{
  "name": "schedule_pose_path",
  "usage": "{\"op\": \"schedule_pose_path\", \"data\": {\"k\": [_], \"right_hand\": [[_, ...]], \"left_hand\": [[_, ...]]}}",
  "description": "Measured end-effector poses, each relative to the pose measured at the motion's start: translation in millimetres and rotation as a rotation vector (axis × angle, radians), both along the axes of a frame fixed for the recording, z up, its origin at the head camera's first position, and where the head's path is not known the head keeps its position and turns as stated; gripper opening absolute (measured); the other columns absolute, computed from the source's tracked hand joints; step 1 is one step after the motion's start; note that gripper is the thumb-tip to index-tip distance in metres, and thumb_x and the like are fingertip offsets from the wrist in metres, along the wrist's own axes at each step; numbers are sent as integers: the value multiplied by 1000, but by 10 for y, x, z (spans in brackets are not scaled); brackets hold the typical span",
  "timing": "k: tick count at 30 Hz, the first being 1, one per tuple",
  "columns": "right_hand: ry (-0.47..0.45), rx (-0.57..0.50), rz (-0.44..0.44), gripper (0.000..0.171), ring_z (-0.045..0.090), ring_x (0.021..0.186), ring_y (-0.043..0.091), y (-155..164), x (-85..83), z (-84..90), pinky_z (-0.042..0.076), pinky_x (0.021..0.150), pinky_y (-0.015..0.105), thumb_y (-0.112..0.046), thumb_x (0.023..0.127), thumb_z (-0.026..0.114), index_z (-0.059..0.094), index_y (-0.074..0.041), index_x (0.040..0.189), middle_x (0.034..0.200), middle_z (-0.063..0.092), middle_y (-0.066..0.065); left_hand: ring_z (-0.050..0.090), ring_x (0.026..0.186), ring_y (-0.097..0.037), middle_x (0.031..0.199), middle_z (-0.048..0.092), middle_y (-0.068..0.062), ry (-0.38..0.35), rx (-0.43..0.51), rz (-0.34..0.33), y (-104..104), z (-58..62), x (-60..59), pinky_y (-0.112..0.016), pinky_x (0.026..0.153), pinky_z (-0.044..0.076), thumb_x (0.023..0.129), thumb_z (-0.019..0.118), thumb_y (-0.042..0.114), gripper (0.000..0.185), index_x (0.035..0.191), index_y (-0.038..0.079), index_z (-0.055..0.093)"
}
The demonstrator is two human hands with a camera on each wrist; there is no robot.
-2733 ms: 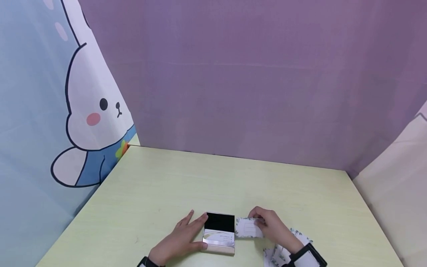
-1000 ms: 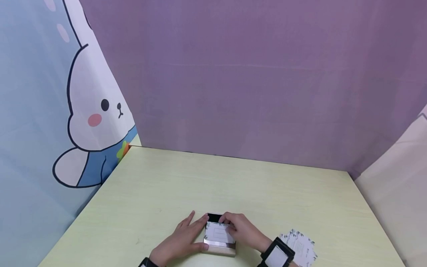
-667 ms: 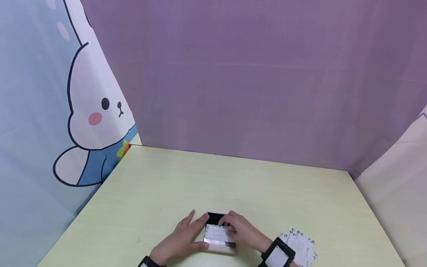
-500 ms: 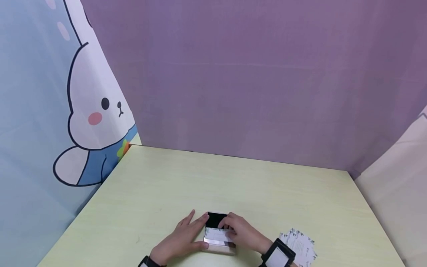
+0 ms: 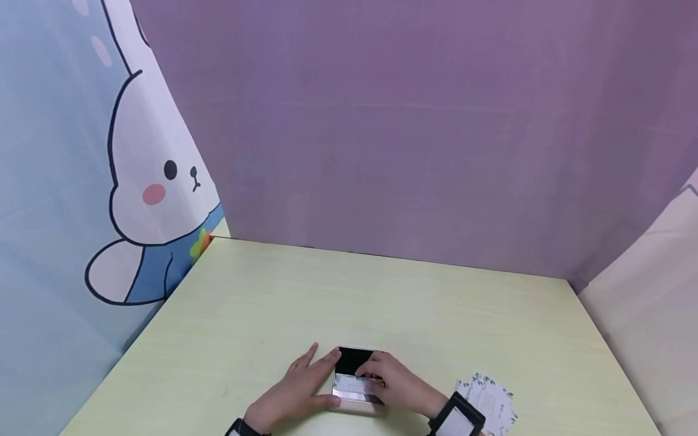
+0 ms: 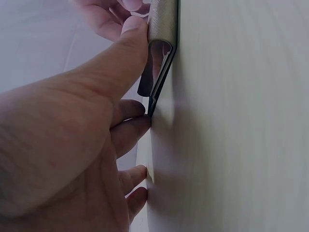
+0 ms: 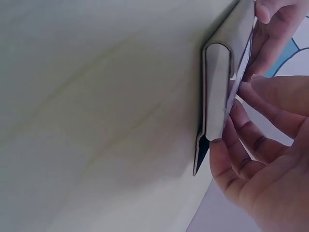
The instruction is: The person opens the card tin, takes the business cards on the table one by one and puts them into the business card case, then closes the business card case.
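- The left hand (image 5: 291, 393) is bracing the open card case (image 5: 355, 383) on the bench (image 5: 382, 303), fingers spread flat, thumb at its near edge, so it cannot slide.
- The right hand (image 5: 398, 384) is pinching a card (image 5: 351, 383), fingers curled, seating it in the case.
- Loose cards (image 5: 488, 402) are lying just right, within reach.

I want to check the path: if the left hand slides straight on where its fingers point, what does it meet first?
Probably the card case: the left hand already rests against its left side, fingers aimed toward it.
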State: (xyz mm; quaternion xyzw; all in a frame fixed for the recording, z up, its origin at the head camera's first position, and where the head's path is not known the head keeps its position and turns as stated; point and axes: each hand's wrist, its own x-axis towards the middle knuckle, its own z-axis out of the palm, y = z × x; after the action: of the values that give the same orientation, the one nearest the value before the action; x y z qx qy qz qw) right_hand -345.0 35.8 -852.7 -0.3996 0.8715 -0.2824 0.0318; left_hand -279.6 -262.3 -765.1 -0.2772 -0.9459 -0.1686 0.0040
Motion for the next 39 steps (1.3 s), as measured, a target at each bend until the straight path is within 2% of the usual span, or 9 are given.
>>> {"op": "schedule_pose_path", "data": {"k": [4,11,13,14,21,26,30,33,39], "right_hand": [[-1,-63,-17,32,47,98,-2,63,104,237,48,77,25,-42,89,52,46,-44,120,115,45,-22],[-63,-174,-14,29,56,94,6,269,667,1633,52,73,31,-17,88,59,57,-30,114,106,57,-11],[-60,-188,-31,27,58,90,8,367,762,1809,52,72,27,-14,88,59,59,-27,112,102,59,-9],[-69,-190,-42,27,59,89,9,427,787,1837,53,70,28,-14,88,60,60,-26,111,102,60,-8],[-54,-130,-174,27,57,87,-1,1106,623,1066,51,64,24,-25,88,59,57,-32,114,102,58,-17],[-109,8,-383,33,56,83,3,1262,989,1821,51,66,26,-15,78,70,61,-28,106,97,60,-14],[-185,108,-532,34,55,86,9,1287,1207,2282,51,72,33,-17,70,75,64,-24,101,99,60,-10],[-228,177,-614,41,53,96,18,1344,1264,2342,49,81,42,-21,65,79,63,-21,103,106,57,-5],[-194,284,-686,79,47,105,31,1650,1214,1909,46,81,50,-44,47,85,56,-22,117,121,49,4]], "left_hand": [[-14,141,-23,152,6,23,9,14,-6,-45,-223,-78,-60,108,6,68,49,77,98,146,37,7],[-14,141,-27,153,6,20,38,33,-18,-111,-492,-175,-55,110,-12,68,47,78,98,146,35,7],[-14,141,-27,153,6,20,38,28,-17,-126,-530,-189,-53,109,-17,67,48,78,99,146,35,7],[-14,141,-27,153,6,19,42,22,-17,-136,-559,-199,-51,108,-20,67,49,78,99,146,34,8],[-12,142,-27,153,5,19,122,-60,-20,-165,-635,-241,-41,106,-28,67,47,79,100,147,33,7],[-13,142,-25,153,7,20,11,48,-11,-130,-395,-153,-57,109,-8,67,51,76,99,146,34,9],[-14,141,-26,153,6,19,6,61,-16,-134,-382,-154,-48,108,-23,68,51,76,99,147,34,8],[-13,142,-26,153,6,20,27,50,-15,-163,-535,-224,-40,106,-29,66,52,76,100,146,35,8],[-12,141,-31,154,6,16,135,-25,-55,-291,-1157,-513,-38,101,-34,65,47,80,103,147,31,8]]}}
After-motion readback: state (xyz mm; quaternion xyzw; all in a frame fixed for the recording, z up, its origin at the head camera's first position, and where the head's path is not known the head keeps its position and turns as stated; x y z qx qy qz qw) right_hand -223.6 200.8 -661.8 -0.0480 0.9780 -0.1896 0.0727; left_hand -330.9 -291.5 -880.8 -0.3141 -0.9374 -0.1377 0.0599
